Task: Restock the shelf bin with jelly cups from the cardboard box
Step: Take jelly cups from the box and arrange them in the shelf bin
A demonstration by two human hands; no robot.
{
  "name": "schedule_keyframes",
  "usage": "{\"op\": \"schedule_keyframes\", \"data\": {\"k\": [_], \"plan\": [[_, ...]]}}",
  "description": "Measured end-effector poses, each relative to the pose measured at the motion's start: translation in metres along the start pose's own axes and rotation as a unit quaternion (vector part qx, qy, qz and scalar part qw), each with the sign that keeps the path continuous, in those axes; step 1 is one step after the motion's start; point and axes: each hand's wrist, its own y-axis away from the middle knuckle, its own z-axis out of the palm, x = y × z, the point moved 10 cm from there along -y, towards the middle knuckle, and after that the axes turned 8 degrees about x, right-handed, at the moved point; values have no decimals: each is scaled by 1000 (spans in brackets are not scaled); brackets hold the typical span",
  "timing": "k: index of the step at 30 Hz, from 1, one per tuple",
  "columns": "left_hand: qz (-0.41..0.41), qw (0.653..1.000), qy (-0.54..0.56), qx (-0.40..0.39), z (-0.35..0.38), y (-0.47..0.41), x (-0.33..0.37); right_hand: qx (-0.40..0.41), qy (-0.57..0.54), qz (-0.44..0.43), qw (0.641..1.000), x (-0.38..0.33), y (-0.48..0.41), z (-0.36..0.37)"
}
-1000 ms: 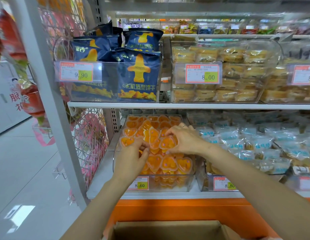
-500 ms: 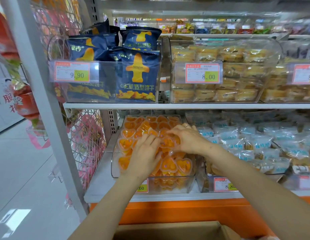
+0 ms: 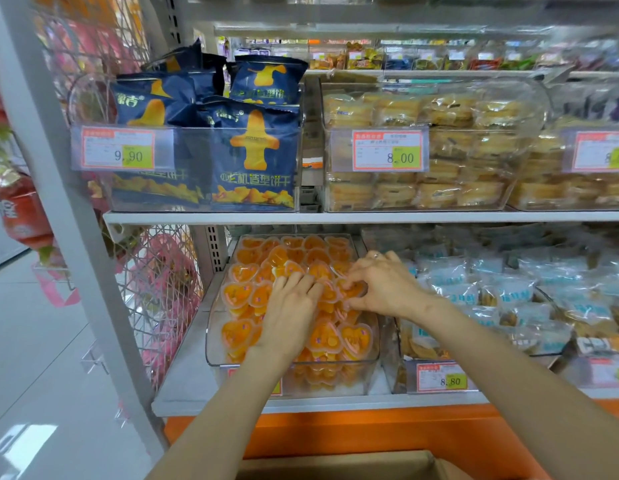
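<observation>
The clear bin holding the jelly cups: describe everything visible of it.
The shelf bin is a clear plastic tub with rounded corners. It sits upright at the left end of the lower white shelf. Orange heart-shaped jelly cups fill it, heaped in the middle. A price tag on its front is mostly hidden by the left forearm. The left hand rests flat on the cups. The right hand curls its fingers onto them, but its grip is unclear.

Shop: price tags (image 3: 389, 149) on snack shelves (image 3: 370, 217).
</observation>
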Motion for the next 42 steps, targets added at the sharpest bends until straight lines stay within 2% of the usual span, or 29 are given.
{"op": "schedule_keyframes", "data": {"k": [9,12,18,23,26,28,30,33,36,42], "plan": [[-12,1000,-10,13,1,-3,0,-27,-100,35,994,10,6,6],[-11,1000,-14,17,1,-4,1,-37,-128,69,989,13,9,4],[-8,1000,-2,29,2,-3,0,-47,-223,79,971,14,7,11],[-17,1000,12,16,4,-2,-2,-48,-218,75,972,19,8,11],[-23,998,39,43,-6,-2,-2,-40,-209,73,974,24,6,6],[-55,995,41,76,-19,-3,-14,-23,-209,69,975,24,5,1],[-134,987,28,89,-28,-2,-41,11,-222,69,973,23,4,-7],[-246,968,45,-27,-7,8,-81,66,-257,71,962,17,4,-18],[-255,960,84,-82,11,14,-87,77,-280,50,955,3,4,-21],[-292,939,180,-10,-6,8,-86,110,-333,41,936,-9,8,-29]]}}
